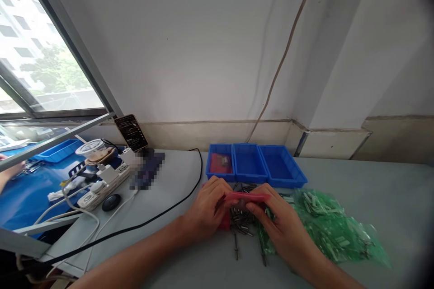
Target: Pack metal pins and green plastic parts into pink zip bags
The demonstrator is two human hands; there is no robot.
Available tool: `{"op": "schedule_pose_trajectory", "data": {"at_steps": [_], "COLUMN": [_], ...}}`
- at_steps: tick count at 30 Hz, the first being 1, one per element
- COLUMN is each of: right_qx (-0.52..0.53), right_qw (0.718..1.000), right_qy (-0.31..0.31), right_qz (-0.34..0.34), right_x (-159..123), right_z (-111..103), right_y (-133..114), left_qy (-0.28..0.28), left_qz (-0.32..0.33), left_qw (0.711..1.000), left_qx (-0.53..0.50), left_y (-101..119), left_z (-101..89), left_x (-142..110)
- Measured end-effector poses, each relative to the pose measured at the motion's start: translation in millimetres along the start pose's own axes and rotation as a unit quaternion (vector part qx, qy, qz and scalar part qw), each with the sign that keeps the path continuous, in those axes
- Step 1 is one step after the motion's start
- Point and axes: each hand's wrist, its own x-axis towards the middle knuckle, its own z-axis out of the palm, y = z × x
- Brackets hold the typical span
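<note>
My left hand (pixel 212 205) is closed on one end of a small red plastic bag (pixel 247 197), and my right hand (pixel 278 216) pinches its other end. The bag is stretched between them above the table, one edge up. Beneath it lies a loose pile of metal fasteners (pixel 241 226) with long pins, partly hidden by my hands. More red plastic (pixel 225 222) shows below my left hand. Green plastic bags (pixel 334 228) filled with white plastic pieces and some metal parts spread out to the right of my right hand.
Three joined blue bins (pixel 250 162) stand against the wall; the left one holds a red bag (pixel 220 163). A black cable (pixel 159 213) crosses the table at left, near a power strip (pixel 105 187), a mouse (pixel 111 202) and a phone (pixel 131 132). Another person's hand (pixel 11 169) shows at far left.
</note>
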Motion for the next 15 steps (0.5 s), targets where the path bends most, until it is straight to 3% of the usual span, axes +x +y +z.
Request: {"op": "schedule_pose_trajectory", "data": {"at_steps": [7,15], "right_qx": [-0.019,-0.032], "right_qw": [0.999,0.997], "right_qy": [0.045,0.042], "right_qz": [-0.017,0.053], "right_x": [0.9,2.4], "right_z": [-4.3,-1.4], "right_y": [-2.3,2.7], "left_qy": [-0.027,-0.024], "left_qz": [-0.008,-0.061], "left_qw": [0.999,0.997], "left_qx": [0.03,0.033], "left_y": [0.5,-2.7], "left_z": [-1.5,2.1], "left_x": [-2.4,-2.9]}}
